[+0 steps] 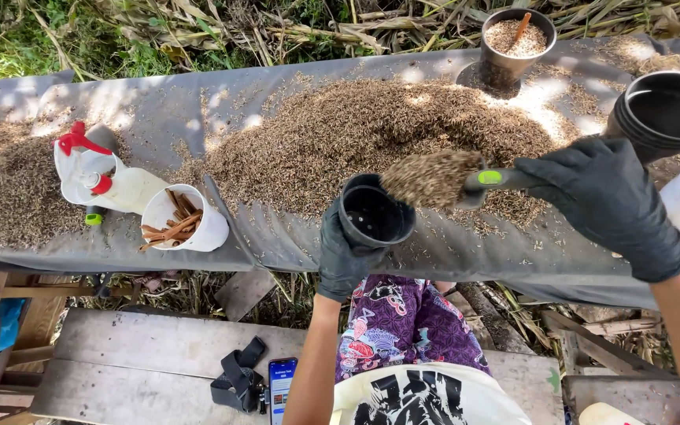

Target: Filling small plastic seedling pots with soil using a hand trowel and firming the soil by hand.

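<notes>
Head view, looking down on a workbench draped in a grey sheet. The left hand, in a black glove, has its fingers wrapped around a small black pot, held upright just above the sheet's near edge. The right hand, also gloved, is clenched on the handle of a scoop whose blade, heaped with brown husks, sits level just above and right of the pot's rim. A broad pile of husks covers the sheet behind. Far right: a stack of black pots. At the back: a filled pot. Left: a white cup of sticks beside a spray bottle.
</notes>
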